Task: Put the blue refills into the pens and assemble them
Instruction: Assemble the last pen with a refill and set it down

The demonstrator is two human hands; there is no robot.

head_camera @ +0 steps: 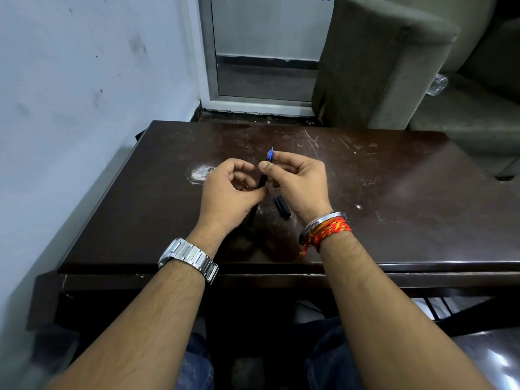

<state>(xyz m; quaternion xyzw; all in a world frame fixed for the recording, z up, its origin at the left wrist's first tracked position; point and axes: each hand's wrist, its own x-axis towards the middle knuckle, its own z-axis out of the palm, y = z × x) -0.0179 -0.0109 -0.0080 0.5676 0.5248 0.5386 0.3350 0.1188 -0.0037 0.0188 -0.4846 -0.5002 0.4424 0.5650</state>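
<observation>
My right hand [295,182] had its thumb and fingers [284,158] pinched on the pen [263,180], near its blue tip [270,155]. The tip poked up past the fingers, pointing away from me. The dark barrel ran down and toward me into my left hand [228,198], where the thumb pressed against its lower end. My left fingers were curled loosely, so I could not tell how firmly they gripped it. Both hands hung just above the surface [394,192], with the pen held clear of it and tilted.

Just beside my right wrist, 1 dark cap [282,206] lay flat on the surface, apart from the pen. I could not make out whether a refill sat inside the barrel.

A metal watch [188,258] circled my left wrist. My right wrist carried a steel bangle [323,219] and red-and-yellow threads [332,230].

The surface was dark brown and scratched, with a pale worn patch [201,172] left of my left hand. A grey wall [84,80] stood to the left, and a green sofa [394,66] beyond the far right edge.
</observation>
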